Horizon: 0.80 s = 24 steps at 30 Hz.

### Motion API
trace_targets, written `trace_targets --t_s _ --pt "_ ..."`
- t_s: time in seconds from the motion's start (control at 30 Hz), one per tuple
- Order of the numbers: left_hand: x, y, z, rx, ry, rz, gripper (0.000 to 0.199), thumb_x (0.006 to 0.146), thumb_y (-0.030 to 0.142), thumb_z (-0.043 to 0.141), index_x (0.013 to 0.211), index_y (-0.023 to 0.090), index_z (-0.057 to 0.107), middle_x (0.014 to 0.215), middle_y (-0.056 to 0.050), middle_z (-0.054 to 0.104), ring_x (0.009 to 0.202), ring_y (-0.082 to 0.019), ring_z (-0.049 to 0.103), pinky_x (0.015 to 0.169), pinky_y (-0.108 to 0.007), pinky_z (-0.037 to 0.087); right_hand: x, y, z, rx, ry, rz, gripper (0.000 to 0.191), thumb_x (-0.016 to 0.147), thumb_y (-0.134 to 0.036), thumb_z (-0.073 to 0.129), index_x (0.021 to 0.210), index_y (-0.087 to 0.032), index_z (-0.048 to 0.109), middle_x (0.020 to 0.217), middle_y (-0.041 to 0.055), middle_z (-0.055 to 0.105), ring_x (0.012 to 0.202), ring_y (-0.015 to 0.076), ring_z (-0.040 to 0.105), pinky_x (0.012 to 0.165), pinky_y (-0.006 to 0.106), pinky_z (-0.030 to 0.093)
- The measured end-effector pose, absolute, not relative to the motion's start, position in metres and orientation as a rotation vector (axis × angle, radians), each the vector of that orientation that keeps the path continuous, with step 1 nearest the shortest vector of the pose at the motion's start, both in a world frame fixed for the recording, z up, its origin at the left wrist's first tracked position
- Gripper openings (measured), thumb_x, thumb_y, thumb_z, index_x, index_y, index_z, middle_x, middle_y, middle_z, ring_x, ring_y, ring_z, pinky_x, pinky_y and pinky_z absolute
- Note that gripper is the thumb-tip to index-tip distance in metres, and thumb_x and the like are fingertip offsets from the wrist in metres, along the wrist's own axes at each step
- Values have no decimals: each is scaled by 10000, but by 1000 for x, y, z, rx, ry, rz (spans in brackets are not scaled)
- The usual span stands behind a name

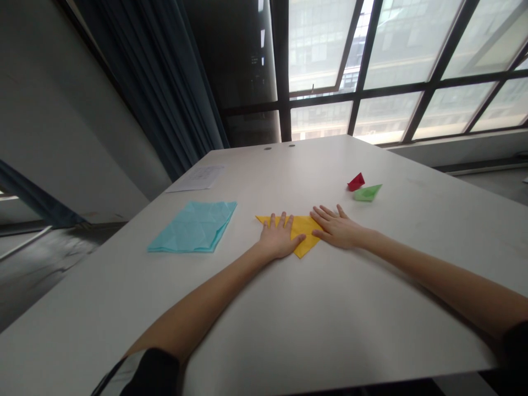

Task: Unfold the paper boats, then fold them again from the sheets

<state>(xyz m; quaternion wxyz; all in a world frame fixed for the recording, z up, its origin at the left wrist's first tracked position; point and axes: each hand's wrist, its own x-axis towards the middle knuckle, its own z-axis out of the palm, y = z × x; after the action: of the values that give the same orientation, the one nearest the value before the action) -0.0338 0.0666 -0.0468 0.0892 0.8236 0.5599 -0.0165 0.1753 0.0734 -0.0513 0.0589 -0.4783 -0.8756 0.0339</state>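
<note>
A yellow sheet of paper (304, 242), folded into a triangle, lies flat on the white table with one corner towards me. My left hand (277, 237) rests flat on its left part, fingers spread. The sheet's left tip pokes out beyond those fingers. On the right part lies my right hand (336, 226), palm down with fingers stretched out and the thumb on the paper. Both hands hide portions of the triangle, including most of its right corner.
A creased light-blue folded sheet (193, 226) lies left of my hands. Behind it is a printed white page (197, 179). Small red (356, 182) and green folded paper pieces (368, 193) sit to the right. The white table (305, 319) ends near a window and curtain.
</note>
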Motion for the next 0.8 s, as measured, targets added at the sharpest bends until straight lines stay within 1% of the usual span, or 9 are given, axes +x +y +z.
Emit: trace_targets --t_s 0.07,0.17,0.3,0.43,0.5,0.63,0.7,0.8 --pt "-31 64 -49 2447 1757 -5 839 763 705 126 1408 169 164 1477 -109 112 1321 -405 57 1028 -566 108 170 70 -50 -1373 -2650 62 667 861 -585 191 1391 -185 251 1436 125 255 1325 294 180 1039 584 48" --pt "-28 60 -51 2457 1858 25 789 783 676 88 1402 198 191 1472 -90 156 1326 -376 95 1033 -549 123 163 68 -51 -1273 -2688 101 642 881 -555 141 1395 -183 238 1433 114 265 1324 277 193 1045 570 86" --pt "-27 58 -50 2453 1876 -12 790 771 687 69 1405 227 177 1475 -68 154 1330 -360 99 1036 -534 137 162 71 -55 -1352 -2725 234 666 875 -563 113 1405 -171 207 1450 111 211 1327 279 179 1049 542 142" --pt "-31 60 -48 2369 1920 -103 869 727 736 113 1417 208 108 1484 -88 80 1321 -407 47 1019 -581 104 168 73 -55 -1516 -2712 284 742 839 -618 161 1417 -153 150 1463 119 144 1338 271 123 1068 500 127" --pt "-34 62 -45 2306 1961 -172 933 695 766 143 1420 182 75 1483 -110 41 1314 -428 31 1005 -608 85 171 73 -53 -1592 -2705 303 784 824 -638 168 1420 -130 120 1465 136 114 1342 265 95 1071 497 107" --pt "-44 67 -37 2198 2035 -307 1053 634 810 215 1417 129 39 1469 -177 7 1313 -435 23 990 -631 63 179 74 -47 -1706 -2693 373 843 797 -669 194 1421 -113 79 1467 145 68 1344 266 69 1069 502 95" --pt "-47 69 -35 2166 2057 -344 1089 614 819 245 1415 114 33 1460 -208 11 1313 -435 30 986 -634 58 186 75 -44 -1744 -2688 399 882 773 -691 228 1421 -110 81 1467 147 69 1342 283 74 1065 516 95" --pt "-50 70 -34 2166 2059 -340 1105 601 825 263 1415 113 37 1456 -218 14 1313 -436 30 985 -634 60 196 79 -38 -1766 -2696 423 925 737 -717 286 1419 -117 113 1463 150 113 1334 316 108 1054 550 92"
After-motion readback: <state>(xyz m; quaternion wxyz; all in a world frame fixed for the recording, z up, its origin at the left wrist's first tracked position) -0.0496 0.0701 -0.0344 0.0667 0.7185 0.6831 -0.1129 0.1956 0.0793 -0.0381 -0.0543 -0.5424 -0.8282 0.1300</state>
